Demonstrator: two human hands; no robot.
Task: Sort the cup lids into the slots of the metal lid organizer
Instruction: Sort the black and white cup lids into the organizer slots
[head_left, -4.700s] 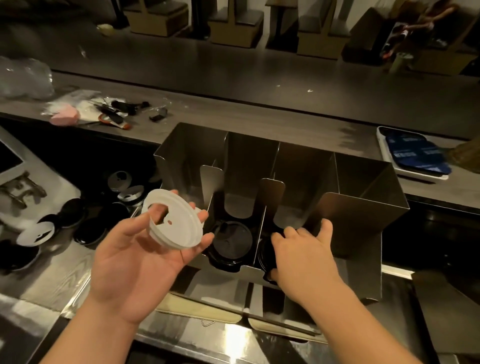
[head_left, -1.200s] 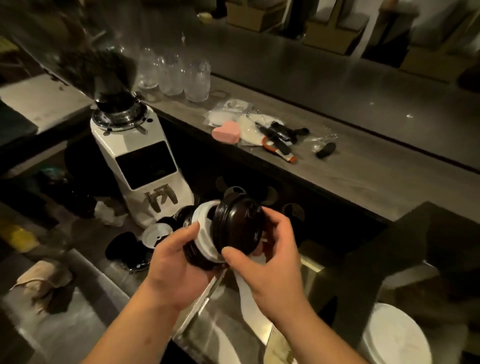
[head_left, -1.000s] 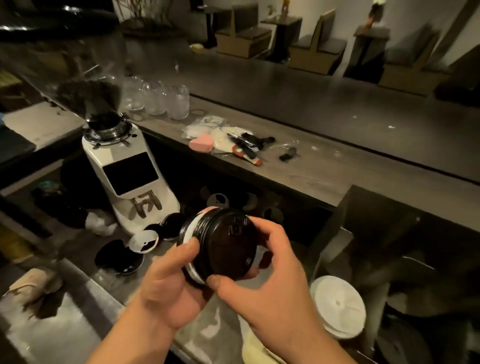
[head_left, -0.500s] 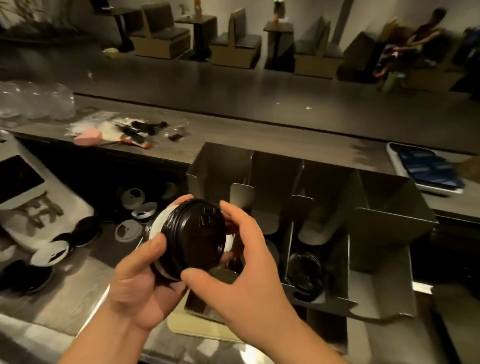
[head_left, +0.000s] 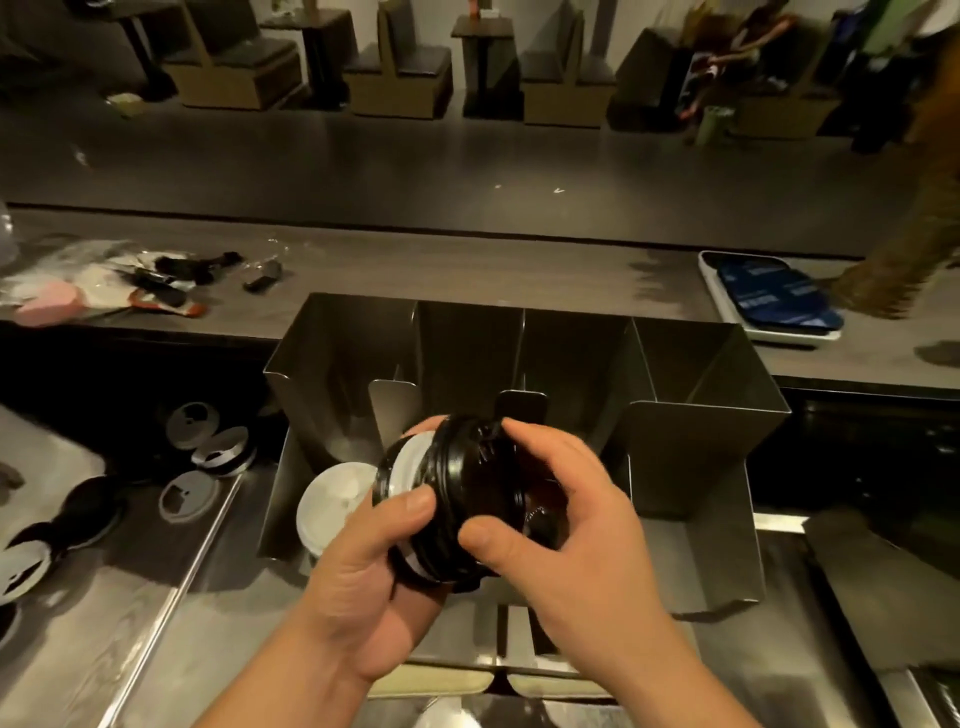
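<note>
Both hands, left hand (head_left: 363, 587) and right hand (head_left: 566, 540), clench their fingers (head_left: 524, 434) around a stack of black and white round plastic cup lids (head_left: 452, 493). The stack is held in front of the folded grey metal lid organizer (head_left: 691, 436), whose leftmost slot holds white round lids (head_left: 332, 499).

Far left on the desk (head_left: 467, 270) lies a cluttered heap: a pink heart-shaped item (head_left: 49, 306), clear plastic wrapping (head_left: 78, 265), dark small tools (head_left: 182, 270) and an orange-edged piece (head_left: 166, 307). Far right on the desk sits a white tray (head_left: 727, 301) holding dark blue packets (head_left: 774, 299). Beyond the desk, upholstered benches (head_left: 400, 67) and small tables (head_left: 480, 31) line the wall; seated persons (head_left: 743, 52) appear blurred at far right.
</note>
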